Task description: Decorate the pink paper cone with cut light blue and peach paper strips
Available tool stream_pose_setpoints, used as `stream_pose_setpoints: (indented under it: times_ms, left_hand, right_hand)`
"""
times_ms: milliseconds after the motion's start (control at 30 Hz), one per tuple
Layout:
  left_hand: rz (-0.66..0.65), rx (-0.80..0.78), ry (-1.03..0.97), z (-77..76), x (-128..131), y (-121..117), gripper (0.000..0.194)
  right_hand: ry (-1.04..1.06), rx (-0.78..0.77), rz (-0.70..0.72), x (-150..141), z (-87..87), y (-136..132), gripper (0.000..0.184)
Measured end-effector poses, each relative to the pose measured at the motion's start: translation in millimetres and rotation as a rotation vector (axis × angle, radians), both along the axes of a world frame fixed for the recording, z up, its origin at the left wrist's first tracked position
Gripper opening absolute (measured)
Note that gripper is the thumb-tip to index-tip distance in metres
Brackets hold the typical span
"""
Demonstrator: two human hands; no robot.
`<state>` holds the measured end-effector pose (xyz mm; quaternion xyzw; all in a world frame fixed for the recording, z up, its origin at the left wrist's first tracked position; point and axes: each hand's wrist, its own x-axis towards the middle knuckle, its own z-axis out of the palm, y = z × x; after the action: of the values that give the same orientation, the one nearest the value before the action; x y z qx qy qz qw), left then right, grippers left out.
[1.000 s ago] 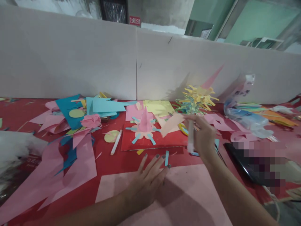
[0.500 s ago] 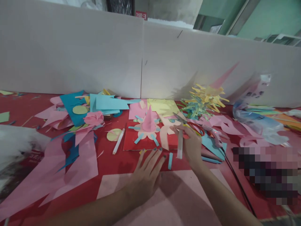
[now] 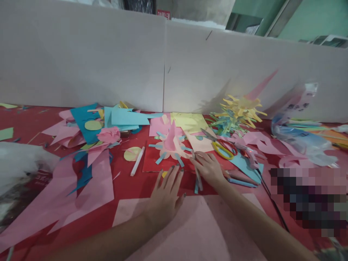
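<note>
My left hand (image 3: 166, 194) lies with its fingers stretched out at the front edge of a red card (image 3: 152, 166). On the card a pale pink paper flower (image 3: 163, 154) bears a pink paper cone (image 3: 171, 137) and short blue paper strips (image 3: 161, 158) round its petals. My right hand (image 3: 208, 167), fingers closed, grips a narrow whitish strip (image 3: 198, 174) that hangs toward me; its material I cannot make out. A peach paper strip (image 3: 180, 149) runs from the flower toward these fingertips. Beneath the whitish strip lies a blue paper piece (image 3: 196, 188).
Scissors (image 3: 224, 150) and a pink glue gun (image 3: 251, 157) with a cord lie to the right. A white pen (image 3: 137, 161) is left of the card. Paper scraps (image 3: 95, 181) cover the left side. A fringed paper piece (image 3: 240, 112) stands before the white board (image 3: 114, 58).
My right hand has moved left and slightly down with the whitish strip, which now tilts. The peach strip has shifted left over the flower. My left hand has drawn slightly left.
</note>
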<state>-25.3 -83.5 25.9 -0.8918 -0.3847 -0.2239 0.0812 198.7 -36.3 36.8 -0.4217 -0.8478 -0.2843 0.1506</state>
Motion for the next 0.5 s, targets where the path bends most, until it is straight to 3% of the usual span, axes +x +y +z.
stream_pose_setpoints:
  times_ms: [100,267,400,500]
  left_hand:
    - [0.107,-0.036,0.055,-6.2,0.2,7.5,0.057]
    - [0.093,-0.07,0.11,-10.2,1.4,11.2,0.056]
    - [0.1,-0.144,0.112,-15.2,1.1,11.7,0.057]
    - [0.091,-0.181,0.11,-17.1,0.1,12.8,0.057]
  right_hand:
    - [-0.136,-0.092,0.088,9.9,0.5,0.9,0.026]
    - [-0.135,-0.185,0.195,22.3,0.8,7.0,0.027]
    - [-0.01,-0.289,0.176,36.0,-3.8,12.6,0.029]
    - [0.059,-0.207,0.052,53.2,-0.2,12.1,0.028]
